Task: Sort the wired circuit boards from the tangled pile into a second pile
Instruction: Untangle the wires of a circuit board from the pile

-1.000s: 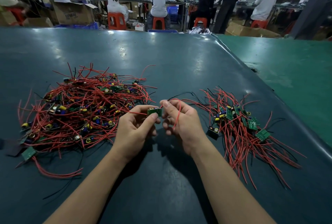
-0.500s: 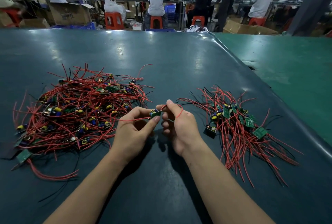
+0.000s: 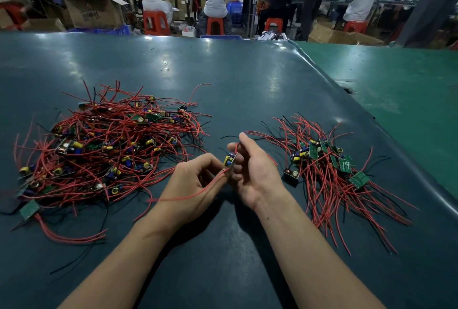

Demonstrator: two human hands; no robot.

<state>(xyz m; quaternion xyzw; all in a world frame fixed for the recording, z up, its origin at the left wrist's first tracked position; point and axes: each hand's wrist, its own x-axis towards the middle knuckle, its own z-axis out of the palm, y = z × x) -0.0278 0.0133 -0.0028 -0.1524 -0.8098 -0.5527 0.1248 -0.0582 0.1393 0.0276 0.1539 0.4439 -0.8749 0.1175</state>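
At the bottom of the frame two bare forearms are seen reaching up from the lower edge over a dark teal table [image 3: 247, 271]. At lower centre a small circuit board [image 3: 230, 160] is held between the two hands, raised off the table. It is pinched by the curled fingers of the left hand [image 3: 190, 184], and a red wire [image 3: 188, 197] from the board is trailed down and leftward across that hand. The board's other side is touched by the right hand [image 3: 252, 172], whose fingers are bent around it, with another red lead looped over the forefinger; the leads are probably being gathered in this way so that the board can be carried clear without dragging.

To the left of centre the tangled pile [image 3: 104, 152] is spread on the table: many boards with yellow and blue parts are buried in crossing red and black wires, and a green board [image 3: 29, 209] is lying at its near left edge. At the right of the frame the second pile [image 3: 329, 167] is laid more neatly, its boards grouped at the far end and their wires fanned toward the lower right, seemingly so that they stay untangled. Judging by the pile sizes, most of the sorting is not yet done.

Along the top of the frame, seated workers are seen from behind on red stools [image 3: 156, 22] at long benches, with a cardboard box [image 3: 94, 12] at upper left.
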